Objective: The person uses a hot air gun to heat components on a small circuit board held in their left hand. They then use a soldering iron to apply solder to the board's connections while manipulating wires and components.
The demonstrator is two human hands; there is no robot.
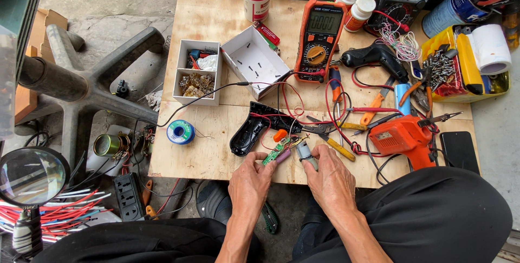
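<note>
Plywood table [216, 24], hands [292, 179] holding circuit board [275, 153], motor [305, 152]

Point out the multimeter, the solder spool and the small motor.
Multimeter [318, 41], head view: on its round dial.
Solder spool [180, 132], head view: on the blue flange, near the hub.
Motor [304, 151], head view: on its grey metal body, at the right hand's fingers.

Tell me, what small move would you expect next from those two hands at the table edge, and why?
Probably lifting the small motor a little clear of the green circuit board. The right hand pinches the motor, the left hand steadies the board, and thin wires run between them toward the open black casing, so only a gentle, short pull seems safe.
</note>
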